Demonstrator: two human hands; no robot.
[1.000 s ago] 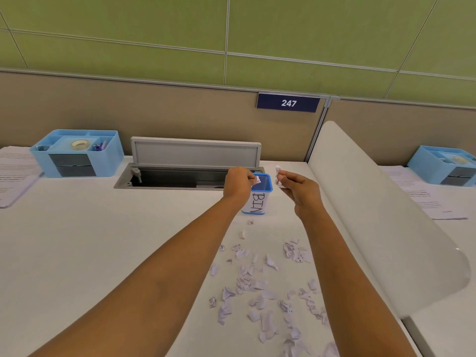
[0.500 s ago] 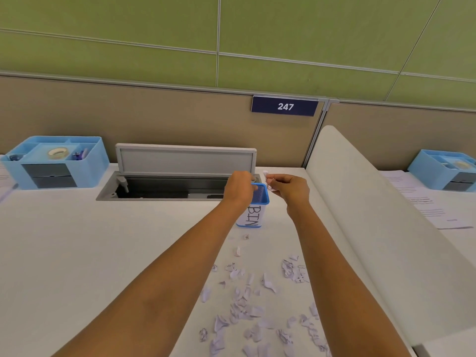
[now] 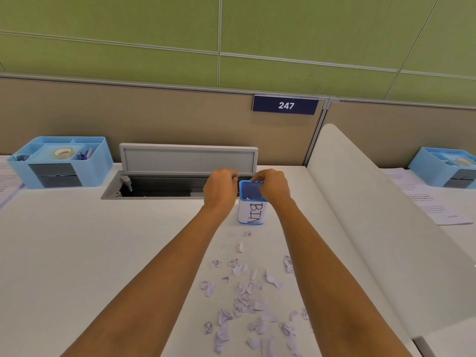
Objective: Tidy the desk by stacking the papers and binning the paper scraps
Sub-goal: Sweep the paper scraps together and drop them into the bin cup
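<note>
Torn white paper scraps (image 3: 244,297), small and crumpled, lie scattered on the pale worktop (image 3: 77,253) between two outstretched forearms. Just beyond them stands a blue mesh bin (image 3: 253,212) with a label reading BIN; its contents cannot be made out. At far left, a blue organiser (image 3: 60,173) holds a tape roll (image 3: 63,152). The right hand (image 3: 273,186) has moved over the bin's mouth and the left hand (image 3: 220,188) to its left side. Each grip is curled; whether either holds a scrap cannot be told.
</note>
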